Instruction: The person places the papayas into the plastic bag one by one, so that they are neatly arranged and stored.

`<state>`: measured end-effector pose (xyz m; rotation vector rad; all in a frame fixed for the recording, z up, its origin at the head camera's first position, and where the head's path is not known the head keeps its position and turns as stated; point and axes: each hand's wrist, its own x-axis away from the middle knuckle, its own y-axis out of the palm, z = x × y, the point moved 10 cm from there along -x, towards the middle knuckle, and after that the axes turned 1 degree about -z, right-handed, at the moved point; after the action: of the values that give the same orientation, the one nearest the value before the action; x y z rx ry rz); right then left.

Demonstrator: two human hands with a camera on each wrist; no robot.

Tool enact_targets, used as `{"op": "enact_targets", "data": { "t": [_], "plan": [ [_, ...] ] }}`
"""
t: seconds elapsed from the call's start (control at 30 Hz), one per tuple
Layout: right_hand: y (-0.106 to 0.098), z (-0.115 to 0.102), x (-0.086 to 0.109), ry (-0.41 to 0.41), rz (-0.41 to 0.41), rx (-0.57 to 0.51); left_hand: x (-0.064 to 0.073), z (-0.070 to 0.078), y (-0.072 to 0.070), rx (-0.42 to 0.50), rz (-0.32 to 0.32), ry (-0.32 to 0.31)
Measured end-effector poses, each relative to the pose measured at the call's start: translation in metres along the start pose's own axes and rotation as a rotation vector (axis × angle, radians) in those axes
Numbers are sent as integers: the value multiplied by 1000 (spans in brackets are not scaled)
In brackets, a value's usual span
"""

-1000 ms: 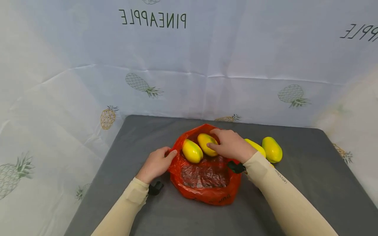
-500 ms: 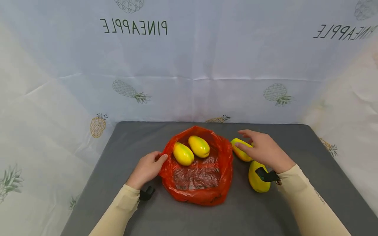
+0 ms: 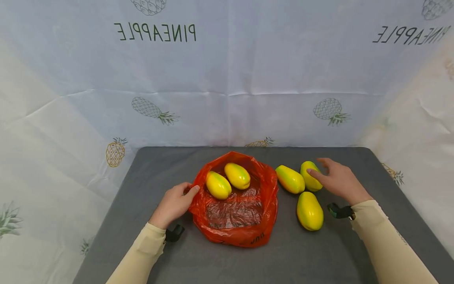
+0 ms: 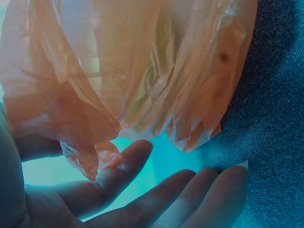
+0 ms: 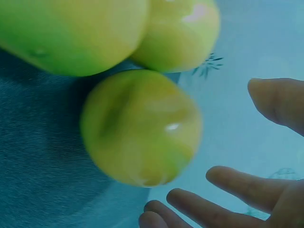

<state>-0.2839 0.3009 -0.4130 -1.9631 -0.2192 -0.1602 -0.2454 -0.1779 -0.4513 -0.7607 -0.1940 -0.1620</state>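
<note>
A red plastic bag (image 3: 234,238) stands open-mouthed on the grey table, its rim rolled outward. Two yellow-green fruits shaped like small papayas, a left one (image 3: 218,185) and a right one (image 3: 237,176), lie inside it. My left hand (image 3: 173,205) pinches the bag's left rim between thumb and index finger; in the left wrist view the crumpled film (image 4: 83,159) passes between them. To the right of the bag, my right hand (image 3: 340,179) is spread beside the farthest loose fruit (image 3: 311,176), thumb overlapping it in the head view. The right wrist view shows the fingers apart with nothing between them.
Two more loose fruits, one close to the bag (image 3: 291,179) and one nearer the front (image 3: 310,212), lie on the grey table (image 3: 283,260). A pineapple-print cloth (image 3: 227,71) hangs behind the table and along both sides.
My right hand has left the bag, passed over the loose fruits and moved right to the farthest one. My left hand keeps its hold on the rim. The head view has shifted slightly.
</note>
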Motion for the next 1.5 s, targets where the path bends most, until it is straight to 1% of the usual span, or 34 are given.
{"op": "enact_targets", "data": {
  "t": [0.13,0.43,0.8,1.2,1.5],
  "plan": [
    [6,9,-5,25,-16,3,-1,-2,1,-4,2,-11],
    [16,20,-13,67,-45,-8,-3,-5,1,-3,9,-24],
    [22,23,-16,50,-71,-8,-2,-3,1,-5,22,-16],
    [23,26,-15,36,-80,-23,-2,-4,3,-7,24,-15],
    [14,27,-9,31,-74,-16,-1,-2,2,-5,27,-9]
  ]
}}
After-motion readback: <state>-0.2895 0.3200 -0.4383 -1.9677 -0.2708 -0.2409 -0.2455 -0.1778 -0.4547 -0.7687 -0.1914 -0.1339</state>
